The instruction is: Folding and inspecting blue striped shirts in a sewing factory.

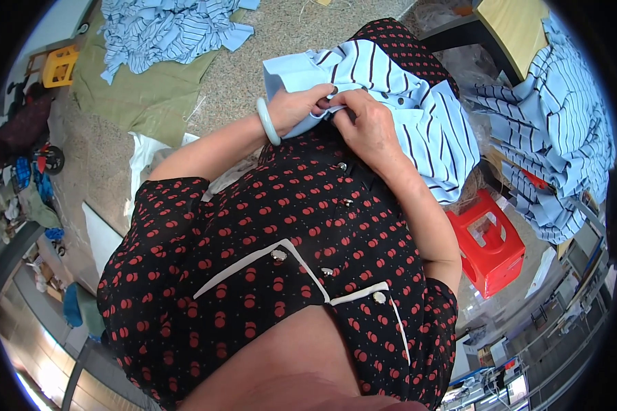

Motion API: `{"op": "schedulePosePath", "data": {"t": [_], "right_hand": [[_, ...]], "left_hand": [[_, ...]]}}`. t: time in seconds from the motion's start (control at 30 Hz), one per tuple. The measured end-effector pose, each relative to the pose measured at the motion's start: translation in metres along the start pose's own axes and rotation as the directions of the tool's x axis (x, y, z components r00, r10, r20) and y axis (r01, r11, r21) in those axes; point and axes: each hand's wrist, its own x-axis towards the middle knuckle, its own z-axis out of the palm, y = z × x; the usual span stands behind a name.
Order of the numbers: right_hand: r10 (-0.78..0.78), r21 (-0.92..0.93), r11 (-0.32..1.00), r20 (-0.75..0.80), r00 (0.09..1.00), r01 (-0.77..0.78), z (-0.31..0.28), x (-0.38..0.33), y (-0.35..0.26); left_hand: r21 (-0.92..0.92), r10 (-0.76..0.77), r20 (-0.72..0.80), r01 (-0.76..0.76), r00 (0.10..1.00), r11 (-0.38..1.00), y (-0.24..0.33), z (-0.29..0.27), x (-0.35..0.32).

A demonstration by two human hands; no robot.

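Observation:
Across my lap lies a light blue shirt (432, 137) with dark stripes and several dark buttons along its front. My left hand (296, 109), with a pale bangle (269, 122) at its wrist, is closed on the shirt's edge near a button. My right hand (371, 130) pinches the same edge from the other side, its thumb and forefinger close to the left fingertips. The fingers hide the exact spot where they meet, so any small thing between them cannot be made out.
A heap of striped blue garments (164, 34) rests on an olive cloth (137, 96) at the far left. More striped garments (562, 116) hang beside a wooden-topped table (511, 34) on the right. A red plastic stool (487, 240) stands near my right elbow; a yellow crate (60, 66) is far left.

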Motion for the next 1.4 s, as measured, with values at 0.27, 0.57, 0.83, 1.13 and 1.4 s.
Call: {"op": "schedulePosePath", "data": {"t": [0.27, 0.57, 0.83, 1.13, 1.4], "right_hand": [[0.1, 0.005, 0.995, -0.126, 0.987, -0.101, 0.009, 0.006, 0.014], [0.01, -0.101, 0.995, -0.142, 0.99, -0.025, 0.013, 0.002, 0.019], [0.03, -0.074, 0.997, -0.095, 0.995, -0.037, 0.01, 0.0, 0.022], [0.04, -0.11, 0.993, -0.057, 0.998, -0.046, 0.013, 0.003, 0.023], [0.049, -0.005, 0.999, -0.123, 0.991, -0.05, 0.018, 0.005, 0.03]], "left_hand": [[-0.185, 0.148, -0.022, -0.15, 0.989, 0.971, -0.005, 0.021, -0.007], [0.274, 0.41, -0.104, -0.37, 0.906, 0.888, -0.007, 0.011, 0.003], [0.786, 0.58, 0.347, -0.565, 0.737, 0.249, 0.019, 0.01, -0.012], [0.859, 0.621, 0.207, -0.444, 0.756, 0.254, -0.006, 0.012, 0.002], [0.903, 0.555, 0.231, -0.389, 0.799, 0.185, -0.005, 0.008, -0.003]]}}
